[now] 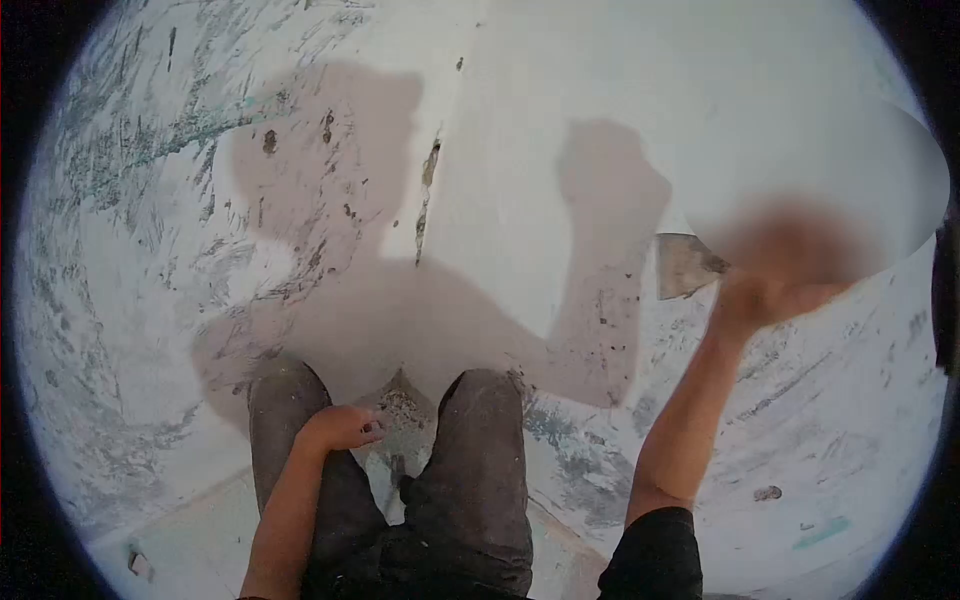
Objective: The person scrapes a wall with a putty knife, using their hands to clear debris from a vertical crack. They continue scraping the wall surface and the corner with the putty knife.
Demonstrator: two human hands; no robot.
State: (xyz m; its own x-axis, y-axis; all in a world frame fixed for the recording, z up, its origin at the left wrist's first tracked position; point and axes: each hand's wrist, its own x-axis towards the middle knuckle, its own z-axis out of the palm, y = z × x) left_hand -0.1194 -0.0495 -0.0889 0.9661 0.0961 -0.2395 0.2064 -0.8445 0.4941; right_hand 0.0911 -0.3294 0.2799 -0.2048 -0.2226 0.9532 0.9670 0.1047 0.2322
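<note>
My right hand is raised against the white wall and is blurred; it grips a flat metal scraper blade that sticks out to the left and lies on the wall surface. My left hand rests on my left thigh, fingers curled loosely, holding nothing. My legs in dark grey trousers are bent, knees toward the wall.
The wall meets another wall at a corner seam with chipped spots. Scraped, patchy grey-green marks cover the left wall and the lower right. My shadow falls across the middle. A small bit of debris lies on the floor at lower left.
</note>
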